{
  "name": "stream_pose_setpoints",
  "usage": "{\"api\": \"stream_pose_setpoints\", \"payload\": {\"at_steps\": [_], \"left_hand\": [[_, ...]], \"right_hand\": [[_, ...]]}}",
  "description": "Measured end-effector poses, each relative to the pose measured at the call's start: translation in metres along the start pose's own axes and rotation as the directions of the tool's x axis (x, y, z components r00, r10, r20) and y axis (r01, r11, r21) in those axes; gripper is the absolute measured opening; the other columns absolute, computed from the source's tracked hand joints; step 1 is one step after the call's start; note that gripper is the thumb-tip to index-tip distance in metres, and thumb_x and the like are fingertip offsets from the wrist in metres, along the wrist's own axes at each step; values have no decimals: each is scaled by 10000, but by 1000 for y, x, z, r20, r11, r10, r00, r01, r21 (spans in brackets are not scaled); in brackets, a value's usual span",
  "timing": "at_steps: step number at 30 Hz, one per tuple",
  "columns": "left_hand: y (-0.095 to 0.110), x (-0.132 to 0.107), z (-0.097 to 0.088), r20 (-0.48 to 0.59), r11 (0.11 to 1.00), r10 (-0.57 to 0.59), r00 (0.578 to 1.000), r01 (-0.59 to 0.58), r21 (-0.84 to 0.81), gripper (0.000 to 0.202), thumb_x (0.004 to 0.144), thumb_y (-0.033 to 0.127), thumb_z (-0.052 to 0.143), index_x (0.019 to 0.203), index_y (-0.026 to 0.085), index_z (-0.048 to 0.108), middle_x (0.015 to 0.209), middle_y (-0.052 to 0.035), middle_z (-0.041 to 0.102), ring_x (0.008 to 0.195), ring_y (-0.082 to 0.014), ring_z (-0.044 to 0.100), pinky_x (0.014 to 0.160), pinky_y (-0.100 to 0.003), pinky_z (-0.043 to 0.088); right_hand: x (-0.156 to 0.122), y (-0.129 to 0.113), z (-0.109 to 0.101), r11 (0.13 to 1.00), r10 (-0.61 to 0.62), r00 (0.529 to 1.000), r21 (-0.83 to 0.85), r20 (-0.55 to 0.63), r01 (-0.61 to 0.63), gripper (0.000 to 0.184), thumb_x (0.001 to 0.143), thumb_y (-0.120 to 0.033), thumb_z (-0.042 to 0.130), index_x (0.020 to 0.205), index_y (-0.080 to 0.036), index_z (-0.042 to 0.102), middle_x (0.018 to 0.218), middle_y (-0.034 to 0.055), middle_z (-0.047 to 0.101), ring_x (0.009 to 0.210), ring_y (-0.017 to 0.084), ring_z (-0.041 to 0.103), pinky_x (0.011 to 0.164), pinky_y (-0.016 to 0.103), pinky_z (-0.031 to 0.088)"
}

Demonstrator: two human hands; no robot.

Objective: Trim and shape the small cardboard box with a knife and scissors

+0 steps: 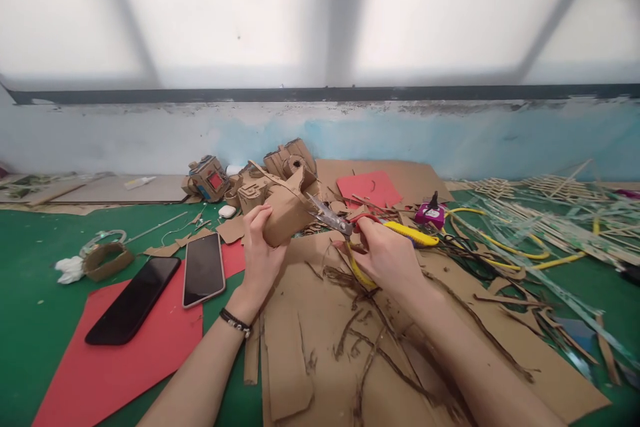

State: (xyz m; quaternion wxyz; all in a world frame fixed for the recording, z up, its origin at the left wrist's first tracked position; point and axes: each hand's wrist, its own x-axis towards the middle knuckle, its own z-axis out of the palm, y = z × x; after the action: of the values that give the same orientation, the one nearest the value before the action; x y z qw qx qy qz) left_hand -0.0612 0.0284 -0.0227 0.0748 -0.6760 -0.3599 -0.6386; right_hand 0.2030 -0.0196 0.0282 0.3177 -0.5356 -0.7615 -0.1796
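Note:
My left hand is wrapped round a folded piece of brown cardboard, holding it up above the table. My right hand grips the yellow handles of a pair of scissors, whose metal blades point left and touch the cardboard piece's right edge. Both hands hover over a large brown cardboard sheet strewn with thin cut strips.
Two phones lie on a red sheet to the left. Small cardboard models stand at the back, beside another red sheet. A roll of tape lies far left. A purple device, yellow cord and stick frames clutter the right.

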Motion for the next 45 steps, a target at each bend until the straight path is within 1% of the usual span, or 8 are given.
{"api": "stream_pose_setpoints", "payload": {"at_steps": [5,12,20,26,32,39,42,45], "left_hand": [[0,-2,1,39,998,8,999,-6,-59,704,874,88,773,1469,323,480,1421,-109,566,1345,-315,608,1136,-520,520],[0,-6,2,87,998,11,996,-5,-62,699,891,98,756,1486,318,461,1432,-116,568,1339,-302,616,1130,-504,524],[3,-5,1,97,997,35,995,-28,-76,739,866,75,760,1492,319,451,1442,-111,574,1368,-299,605,1168,-516,499],[1,-7,2,128,971,-216,968,227,-78,631,870,220,809,1416,293,500,1392,-101,603,1280,-291,644,1071,-457,544],[3,1,-2,89,903,-416,905,423,-73,616,846,418,878,1340,269,542,1341,-87,620,1253,-289,638,1071,-447,535],[24,-7,7,124,911,-361,924,378,-165,625,873,334,856,1376,268,490,1470,-136,595,1366,-306,623,1169,-506,511],[33,-13,10,247,912,-252,936,315,-261,615,917,385,840,1404,286,477,1582,-155,556,1480,-325,580,1230,-537,489],[36,-16,10,378,886,-170,910,309,-345,474,1017,484,730,1405,301,528,1492,-139,638,1431,-317,632,1213,-529,526]], "right_hand": [[-2,14,1,999,-38,999,-33,7,38,585,1068,-747,449,880,-235,659,659,66,695,640,248,658,593,341,272],[2,3,-1,995,-47,998,90,40,43,549,1097,-710,423,986,-215,634,807,78,733,690,233,649,634,317,349],[-8,13,5,999,-41,998,-26,45,42,477,1084,-637,500,893,-226,648,703,74,731,652,226,645,600,324,263],[-8,7,-1,986,49,998,159,31,-53,490,1026,-712,534,930,-239,619,799,68,693,747,251,630,654,330,369],[-12,26,13,766,352,919,509,180,-393,471,991,-735,570,967,-265,600,740,-1,646,686,227,611,639,339,482],[-18,8,24,638,240,931,678,274,-364,421,951,-639,685,1081,-244,616,983,52,726,902,251,691,830,397,581],[-20,-6,21,568,165,936,745,312,-348,423,965,-602,692,1174,-241,620,1108,72,744,1010,252,704,944,404,582],[-21,-13,17,469,142,938,813,316,-345,501,977,-613,682,1310,-251,588,1247,97,741,1159,273,700,1040,424,574]]}}
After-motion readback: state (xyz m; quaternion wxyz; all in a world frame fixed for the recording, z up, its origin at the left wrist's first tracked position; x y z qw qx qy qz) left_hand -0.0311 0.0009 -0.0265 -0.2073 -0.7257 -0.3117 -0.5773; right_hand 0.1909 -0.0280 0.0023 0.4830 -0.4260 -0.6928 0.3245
